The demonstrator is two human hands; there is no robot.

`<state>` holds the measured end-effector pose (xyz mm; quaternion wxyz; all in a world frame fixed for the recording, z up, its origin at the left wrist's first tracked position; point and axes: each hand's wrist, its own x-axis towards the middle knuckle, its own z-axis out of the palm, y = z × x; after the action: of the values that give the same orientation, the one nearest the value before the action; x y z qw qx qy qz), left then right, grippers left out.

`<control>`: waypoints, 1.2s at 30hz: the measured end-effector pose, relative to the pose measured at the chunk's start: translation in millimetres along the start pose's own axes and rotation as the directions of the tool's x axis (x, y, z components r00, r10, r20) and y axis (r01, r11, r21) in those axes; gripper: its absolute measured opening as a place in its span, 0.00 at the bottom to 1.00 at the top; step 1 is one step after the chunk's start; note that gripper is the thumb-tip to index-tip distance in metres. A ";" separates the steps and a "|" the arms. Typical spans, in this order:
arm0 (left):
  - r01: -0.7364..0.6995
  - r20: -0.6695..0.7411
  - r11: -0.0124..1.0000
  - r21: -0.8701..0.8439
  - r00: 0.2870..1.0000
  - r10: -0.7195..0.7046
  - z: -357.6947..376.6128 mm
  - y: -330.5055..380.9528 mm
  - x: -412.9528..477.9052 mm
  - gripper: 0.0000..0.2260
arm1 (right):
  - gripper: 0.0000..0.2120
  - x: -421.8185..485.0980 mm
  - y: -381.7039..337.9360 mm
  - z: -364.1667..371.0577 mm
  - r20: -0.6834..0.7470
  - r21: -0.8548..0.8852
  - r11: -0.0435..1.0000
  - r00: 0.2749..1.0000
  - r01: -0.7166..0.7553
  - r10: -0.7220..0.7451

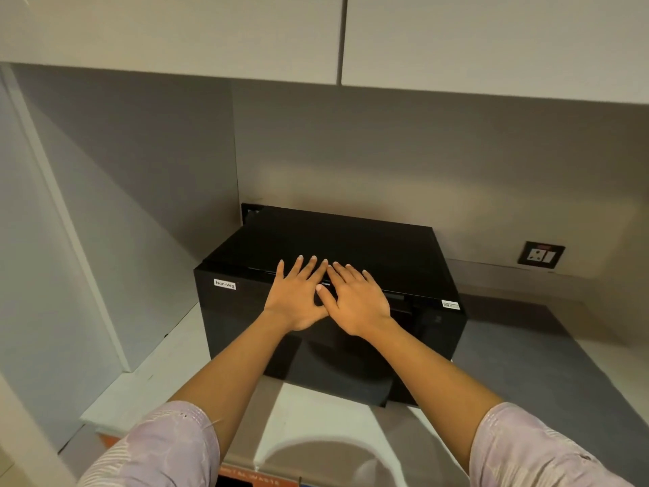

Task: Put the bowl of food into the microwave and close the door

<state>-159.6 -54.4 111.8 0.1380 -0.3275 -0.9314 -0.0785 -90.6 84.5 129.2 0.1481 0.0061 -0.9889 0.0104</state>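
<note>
While pressed flat against the front: both hands spread open, grasping nothing.
Left hand [296, 297]: laid palm-down on the upper part of the microwave door [316, 346], fingers splayed and reaching up to the top front edge; thumb tucked beneath the right hand.
Right hand [354, 304]: laid palm-down just beside the left, index side overlapping the left thumb; fingertips touched the same top front edge.
Microwave [351, 240]: black, stood toward the back left of the counter [158, 374], rear close to the wall, left side near the side panel of the alcove.
Door: appeared shut against the body, glossy, with a dim reflection in its lower half.
Bowl of food: not visible; could not be told whether inside behind the dark door.
Label [224, 284]: white, marked "Non-Veg", stuck at the upper left corner of the door.
Sticker [450, 305]: small, white, at the upper right corner of the front.
Wall socket [541, 254]: mounted on the back wall, well to the right of the microwave, above the counter's rear edge.
Sleeves [168, 448]: pale lilac, ended short of the elbows at the bottom edge.
Overhead cabinets [246, 33]: pale, closed, hung above the alcove.
</note>
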 end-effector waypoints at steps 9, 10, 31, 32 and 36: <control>0.012 -0.044 1.000 -0.008 0.999 -0.012 4.3 0.4 8.2 0.37 | 0.29 5.7 4.9 3.7 -0.138 -0.089 0.996 0.990 0.014 -0.027; 0.011 -0.045 1.000 -0.006 0.999 -0.012 3.6 0.5 8.9 0.37 | 0.28 6.5 4.7 4.3 -0.148 -0.091 0.996 0.989 0.010 -0.024; -0.024 -0.093 0.987 -0.158 0.996 0.009 3.0 39.8 -41.7 0.33 | 0.29 -39.8 7.4 -10.7 0.021 0.065 0.997 0.999 -0.047 0.046; -0.026 -0.105 0.988 -0.155 0.994 0.009 3.7 44.6 -43.3 0.32 | 0.28 -44.5 9.6 -11.0 0.026 0.087 0.995 0.999 -0.050 0.048; -0.085 -0.166 0.987 -0.138 0.984 0.062 -6.1 71.4 -48.8 0.32 | 0.28 -68.8 25.0 -22.4 0.011 0.184 0.980 0.997 -0.074 0.074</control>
<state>-76.8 -29.4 106.5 0.1919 -0.3635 -0.8962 -0.1668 -18.7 110.7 130.1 0.1443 -0.0169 -0.9836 0.1073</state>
